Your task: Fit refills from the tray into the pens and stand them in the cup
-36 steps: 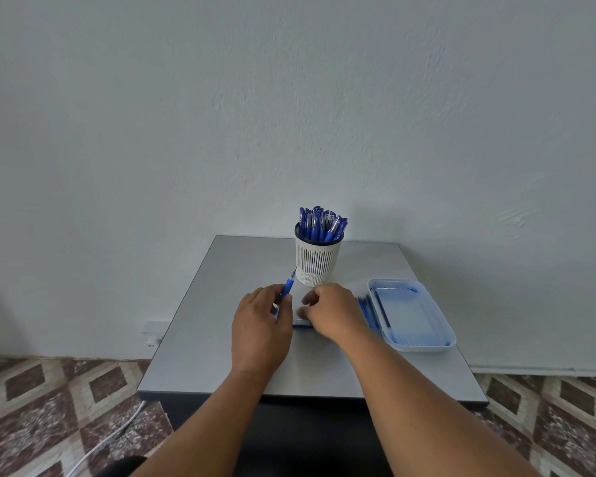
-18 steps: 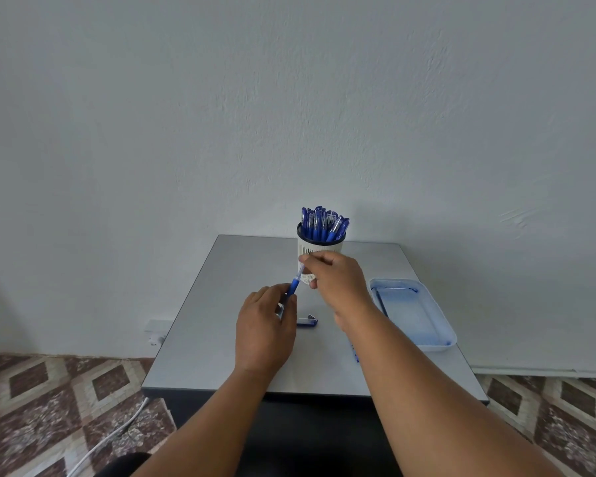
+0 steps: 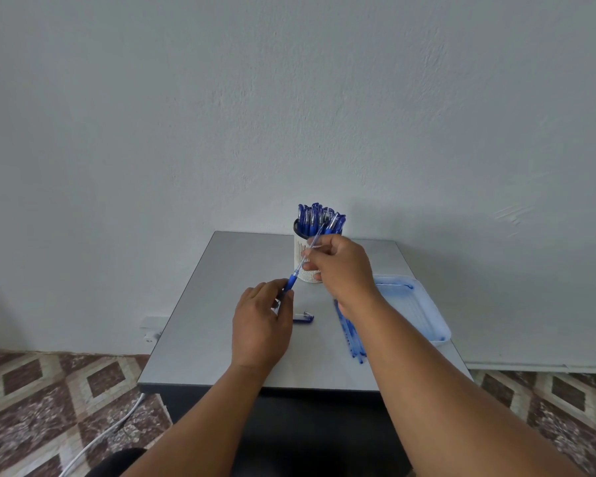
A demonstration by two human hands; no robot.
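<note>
Head view: left hand (image 3: 260, 325) clamped on pen (image 3: 291, 281) grip end; right hand (image 3: 341, 266) pinches its clear barrel before cup (image 3: 305, 266); cap (image 3: 303, 318) lies on table (image 3: 200, 339)

The left part of the grey table (image 3: 200, 325) is bare, so a hand could pass there. At the back stands the cup (image 3: 303, 266), packed full of pens (image 3: 319, 218). The right hand (image 3: 341, 266) is in front of it, and the left hand (image 3: 260, 325) is near the middle. A small pen cap (image 3: 303, 319) lies between the hands. Loose refills (image 3: 350, 335) and the tray (image 3: 424, 315) fill the right side.
</note>
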